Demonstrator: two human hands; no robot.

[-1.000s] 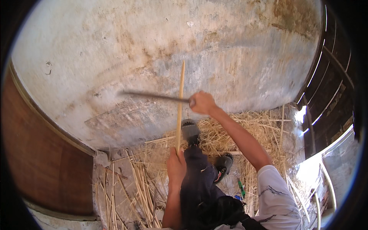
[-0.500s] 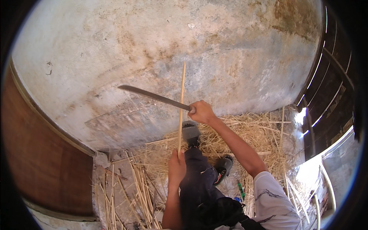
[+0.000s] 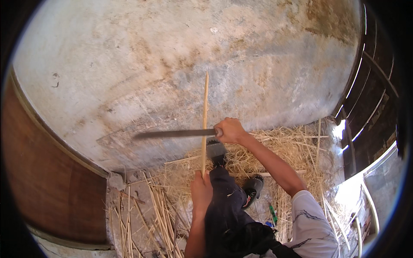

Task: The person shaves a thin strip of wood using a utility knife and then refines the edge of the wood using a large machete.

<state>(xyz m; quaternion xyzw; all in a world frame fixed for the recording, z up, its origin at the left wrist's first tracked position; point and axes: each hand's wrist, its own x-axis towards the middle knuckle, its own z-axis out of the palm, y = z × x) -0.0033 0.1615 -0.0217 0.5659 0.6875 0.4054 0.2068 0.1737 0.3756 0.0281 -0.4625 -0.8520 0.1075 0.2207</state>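
My left hand (image 3: 201, 188) is closed around the lower end of a pale, narrow wooden stick (image 3: 205, 103), which rises nearly upright to a pointed tip. My right hand (image 3: 231, 130) grips the handle of a machete (image 3: 174, 133). Its long dark blade lies almost level across the stick, pointing left, a little blurred at the far end. Blade and stick cross just left of my right fist; whether they touch I cannot tell. Below them one dark shoe (image 3: 216, 148) is raised toward the wall, and the other shoe (image 3: 253, 185) rests among the shavings.
A stained plaster wall (image 3: 172, 56) stands in front. Straw-like shavings (image 3: 284, 150) cover the floor along its foot. Several split sticks (image 3: 157, 210) lie at lower left, near a brown wooden panel (image 3: 56, 172). A green object (image 3: 273, 213) lies beside my leg. Dark slats (image 3: 370, 94) form the right side.
The machete's blade has swung downward at its tip, from slanting up-left to nearly level. My right hand has shifted slightly down and right, while my left still holds the stick in about the same place.
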